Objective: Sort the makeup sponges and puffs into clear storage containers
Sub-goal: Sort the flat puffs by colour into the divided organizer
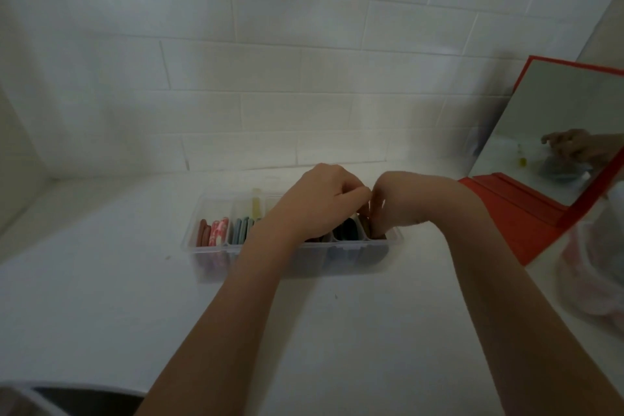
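Both hands meet over the clear container (216, 245): the right hand (398, 203) pinches brown puffs (366, 224) below its fingertips; what the curled left hand (317, 199) holds is hidden. The puffs look light and soft, best pinched at their upper edges.

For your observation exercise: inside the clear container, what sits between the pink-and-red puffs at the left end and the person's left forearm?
In the head view, blue-grey puffs stand on edge there, in the clear container's second compartment.

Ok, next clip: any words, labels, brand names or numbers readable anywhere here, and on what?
None can be read.
Clear container: no label or print visible.
Puffs standing in it: a pink-and-white pattern on some, no lettering.
Red-framed mirror: plain frame, reflection only.
Tiled wall: a faint stain, no writing.
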Motion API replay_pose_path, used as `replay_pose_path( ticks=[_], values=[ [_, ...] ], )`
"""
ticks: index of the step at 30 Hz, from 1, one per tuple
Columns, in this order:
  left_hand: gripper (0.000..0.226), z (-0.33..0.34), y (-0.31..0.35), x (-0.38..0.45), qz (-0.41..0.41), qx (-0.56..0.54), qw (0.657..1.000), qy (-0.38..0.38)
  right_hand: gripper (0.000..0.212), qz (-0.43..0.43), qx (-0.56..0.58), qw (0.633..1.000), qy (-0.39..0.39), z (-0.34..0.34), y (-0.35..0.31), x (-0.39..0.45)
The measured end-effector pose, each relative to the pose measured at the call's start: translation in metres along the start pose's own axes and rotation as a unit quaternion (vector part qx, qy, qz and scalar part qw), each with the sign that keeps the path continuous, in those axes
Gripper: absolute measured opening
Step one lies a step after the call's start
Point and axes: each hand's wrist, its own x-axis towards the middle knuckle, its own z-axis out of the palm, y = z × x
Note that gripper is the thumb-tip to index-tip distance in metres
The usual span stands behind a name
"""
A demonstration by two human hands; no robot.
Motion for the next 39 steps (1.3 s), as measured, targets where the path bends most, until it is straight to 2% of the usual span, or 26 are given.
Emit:
replay_pose_path(
  ticks=[4, 10, 13, 16, 20, 24, 29, 32, 34, 36, 39],
  values=[
    [0.039, 0.001, -0.003, 0.001, 0.0, 0.002, 1.0, 0.003, 0.03, 0.029, 0.06, 0.997, 0.04, -0.004, 0.003, 0.0],
    [0.033, 0.001, -0.002, 0.001, 0.001, 0.009, 1.0, 0.018, 0.028, 0.01, 0.099, 0.995, -0.003, -0.006, 0.012, -0.001],
    [0.033, 0.0, -0.001, 0.001, -0.007, 0.008, 1.0, 0.029, 0.026, -0.015, 0.12, 0.993, 0.002, -0.008, 0.023, 0.001],
    [0.029, 0.0, 0.001, 0.0, -0.017, 0.003, 1.0, 0.007, 0.023, -0.013, 0.109, 0.994, -0.008, -0.007, 0.022, 0.001],
    [0.029, -0.001, 0.002, -0.001, -0.022, -0.005, 1.0, 0.003, 0.029, -0.014, 0.105, 0.994, 0.005, 0.001, 0.014, 0.006],
    [0.029, 0.0, 0.001, 0.001, -0.015, 0.009, 1.0, 0.009, 0.008, -0.014, 0.156, 0.988, 0.016, -0.005, 0.021, 0.006],
    [0.029, 0.003, -0.003, 0.003, -0.005, 0.023, 1.0, 0.014, 0.016, -0.007, 0.17, 0.985, 0.02, 0.001, 0.02, 0.014],
    [0.028, 0.002, -0.001, 0.003, -0.013, 0.026, 0.999, 0.024, 0.022, 0.013, 0.22, 0.975, 0.028, 0.0, 0.023, 0.013],
    [0.03, 0.002, 0.001, 0.002, -0.009, 0.021, 0.998, 0.057, 0.024, 0.024, 0.28, 0.958, 0.056, 0.0, 0.028, 0.014],
    [0.033, -0.001, 0.006, -0.001, -0.012, 0.022, 0.991, 0.134, 0.029, 0.026, 0.354, 0.929, 0.101, 0.004, 0.027, 0.016],
    [0.03, -0.024, 0.004, -0.008, -0.065, -0.046, 0.959, 0.271, 0.054, 0.041, 0.425, 0.894, 0.137, 0.02, 0.017, 0.027]
  ],
)
